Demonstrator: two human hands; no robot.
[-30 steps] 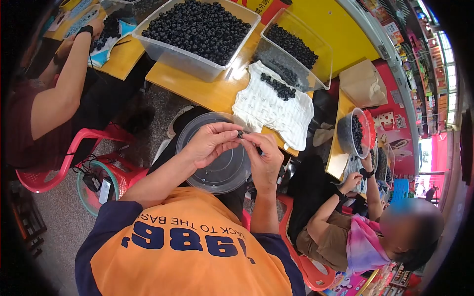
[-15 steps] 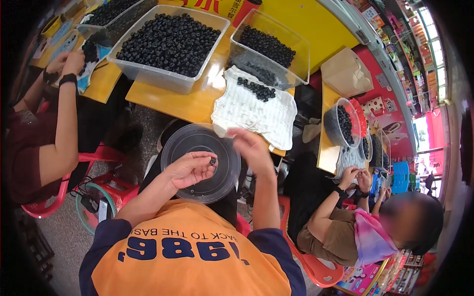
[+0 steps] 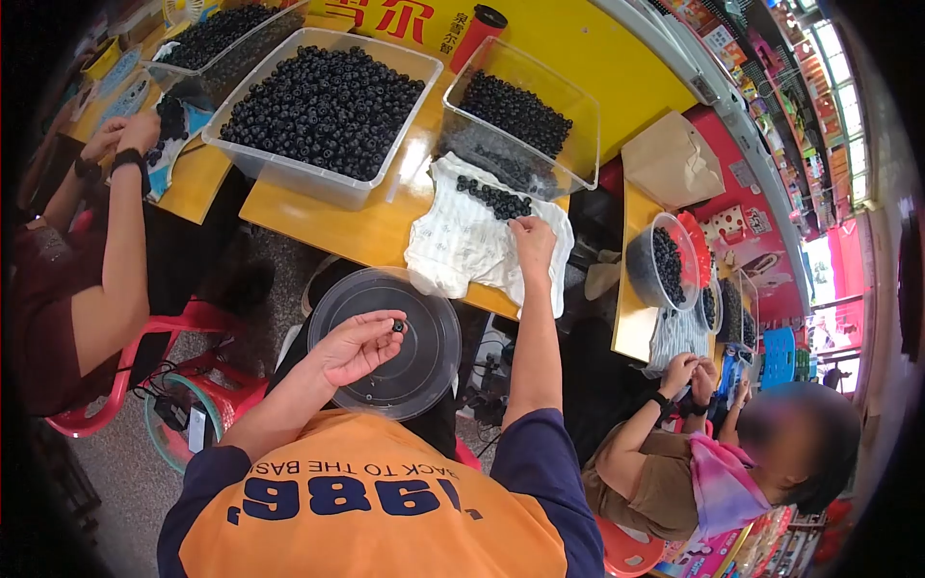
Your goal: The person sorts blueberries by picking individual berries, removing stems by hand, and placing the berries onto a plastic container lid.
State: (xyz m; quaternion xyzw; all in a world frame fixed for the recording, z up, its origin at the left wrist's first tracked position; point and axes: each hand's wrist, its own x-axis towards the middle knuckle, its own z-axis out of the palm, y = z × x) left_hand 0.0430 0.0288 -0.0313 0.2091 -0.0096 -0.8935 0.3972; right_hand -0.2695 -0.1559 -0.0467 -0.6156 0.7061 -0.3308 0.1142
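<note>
My left hand (image 3: 361, 349) is closed in a pinch on a small black round piece (image 3: 398, 327), bead-like with a pale ring, above a round clear tub (image 3: 429, 361) on my lap. My right hand (image 3: 535, 243) reaches to the table, its fingertips pinched together at the edge of a small cluster of black round pieces (image 3: 487, 196). What those fingertips hold, if anything, is hidden. The cluster lies on a crumpled white cloth (image 3: 453, 236) that hangs over the table's front edge.
A large clear bin (image 3: 289, 166) heaped with black pieces stands on the yellow table (image 3: 289, 214). A smaller bin (image 3: 590, 144) is behind the cloth. One person (image 3: 106, 279) works at left, another (image 3: 636, 458) at right beside a clear tub (image 3: 647, 275). A dark-lidded red cup (image 3: 474, 40) stands behind.
My right hand has moved from above the tub's right side forward to the pieces on the cloth. My left hand keeps its piece over the tub; the view has shifted slightly.
</note>
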